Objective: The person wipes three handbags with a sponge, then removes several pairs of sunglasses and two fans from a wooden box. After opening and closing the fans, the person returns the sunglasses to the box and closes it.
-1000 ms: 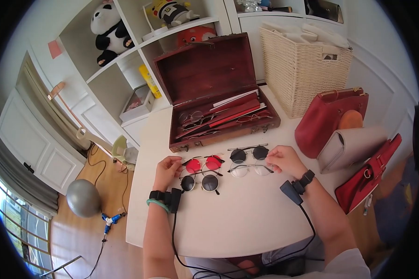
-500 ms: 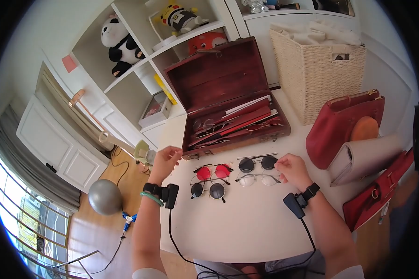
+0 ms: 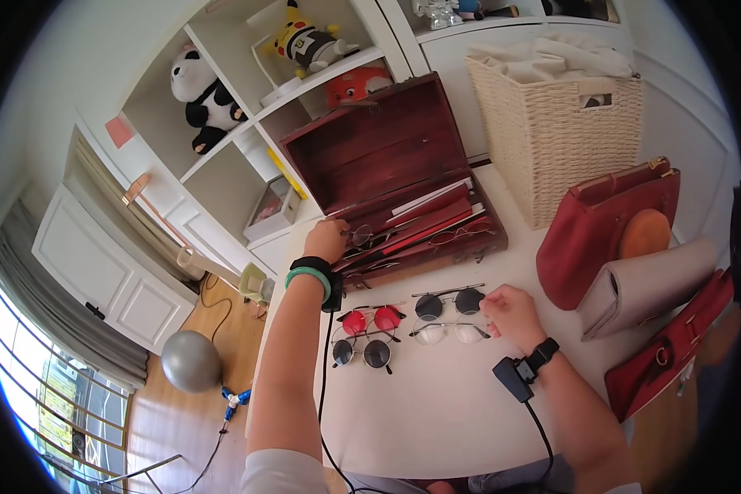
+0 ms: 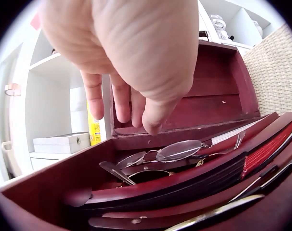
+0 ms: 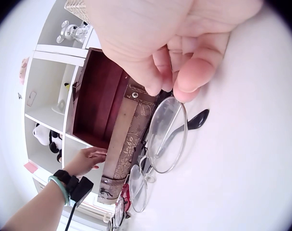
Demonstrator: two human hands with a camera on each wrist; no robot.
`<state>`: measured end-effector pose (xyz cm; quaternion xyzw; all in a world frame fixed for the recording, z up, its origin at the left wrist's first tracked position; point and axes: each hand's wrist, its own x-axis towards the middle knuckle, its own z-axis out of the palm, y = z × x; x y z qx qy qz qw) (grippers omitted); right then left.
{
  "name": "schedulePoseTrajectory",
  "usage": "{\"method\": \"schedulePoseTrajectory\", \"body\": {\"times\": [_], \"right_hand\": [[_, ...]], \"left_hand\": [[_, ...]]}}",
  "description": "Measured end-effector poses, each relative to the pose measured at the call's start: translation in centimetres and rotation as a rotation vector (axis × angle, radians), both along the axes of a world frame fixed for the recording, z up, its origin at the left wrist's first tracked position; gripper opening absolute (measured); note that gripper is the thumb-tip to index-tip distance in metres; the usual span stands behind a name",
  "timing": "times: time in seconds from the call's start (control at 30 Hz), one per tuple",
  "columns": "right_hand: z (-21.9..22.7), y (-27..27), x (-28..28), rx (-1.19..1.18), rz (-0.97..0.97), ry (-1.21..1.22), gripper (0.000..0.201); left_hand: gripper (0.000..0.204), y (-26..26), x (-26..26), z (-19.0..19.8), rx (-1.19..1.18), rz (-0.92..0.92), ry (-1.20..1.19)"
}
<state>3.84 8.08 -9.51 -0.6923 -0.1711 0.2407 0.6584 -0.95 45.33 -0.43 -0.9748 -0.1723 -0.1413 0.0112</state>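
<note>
My left hand (image 3: 327, 239) reaches over the left end of the open dark red wooden case (image 3: 424, 267), its fingers pointing down with nothing between them. Beneath those fingers, in the left wrist view, lie thin-rimmed eyeglasses (image 4: 179, 151) among other glasses and folded dark red fans (image 4: 203, 180). On the table my right hand (image 3: 512, 317) stays beside two pairs, its fingers loosely bent: round black sunglasses (image 3: 429, 307) and clear eyeglasses (image 3: 468, 333). Its fingertips are right at the clear pair's rim in the right wrist view. To the left lie red-lensed glasses (image 3: 386, 318) and dark round sunglasses (image 3: 376, 353).
Behind the case stands a white shelf (image 3: 210, 169) with plush toys. A woven basket (image 3: 552, 132) is at the back right. A red handbag (image 3: 576, 255), a beige bag (image 3: 646, 284) and a flat red bag (image 3: 671, 346) line the right edge. Cables (image 3: 325, 395) trail from my wrists.
My left hand has left the red-lensed glasses, lifted, and moved forward over the case's left end. My right hand has stayed beside the glasses on the right.
</note>
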Motion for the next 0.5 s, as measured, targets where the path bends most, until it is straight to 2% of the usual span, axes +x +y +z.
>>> {"method": "schedulePoseTrajectory", "body": {"times": [0.1,0.2,0.27,0.37,0.5], "right_hand": [[0.3,0.0,0.0,0.04,-0.019,0.024,0.015],[0.6,0.0,-0.1,0.038,-0.029,0.053,0.017],[0.3,0.1,-0.1,0.047,-0.036,0.048,0.017],[0.3,0.1,-0.1,0.034,-0.037,0.043,0.017],[0.1,0.1,-0.1,0.027,-0.028,0.012,0.017]], "left_hand": [[0.021,0.2,1.7,-1.2,0.084,0.034,-0.047],[0.023,1.0,3.0,-2.1,0.173,0.06,0.029],[0.02,0.1,3.3,-1.2,0.241,0.163,0.189],[0.018,0.5,4.0,-1.3,0.261,0.216,0.289],[0.02,1.8,4.1,-2.1,0.35,0.2,0.2]]}}
